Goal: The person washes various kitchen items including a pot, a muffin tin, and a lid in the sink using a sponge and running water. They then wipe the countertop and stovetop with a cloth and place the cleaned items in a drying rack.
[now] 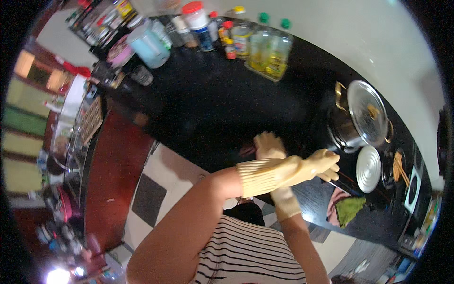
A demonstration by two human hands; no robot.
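Both hands wear cream rubber gloves with ribbed cuffs, and my forearms cross. My left hand (324, 165) reaches over to the right, above the right forearm, its fingers bent and slightly apart. Nothing shows in it; it is nearest to a white ridged round lid or plate (369, 168). My right hand (270, 145) extends up and left beneath the left arm, over the black countertop (220, 96). Its blurred fingers look spread, with nothing visible in them. A faint dark-red patch beside it may be a reflection. Part of the right glove is hidden by the left.
A steel pot (345, 131) with a glass lid (367, 110) stands at right, near wooden chopsticks (400, 168) and pink and green cloths (347, 211). Oil bottles (271, 53), seasoning containers and a light-blue jug (148, 46) line the back. A dark-red cabinet (110, 177) is at left.
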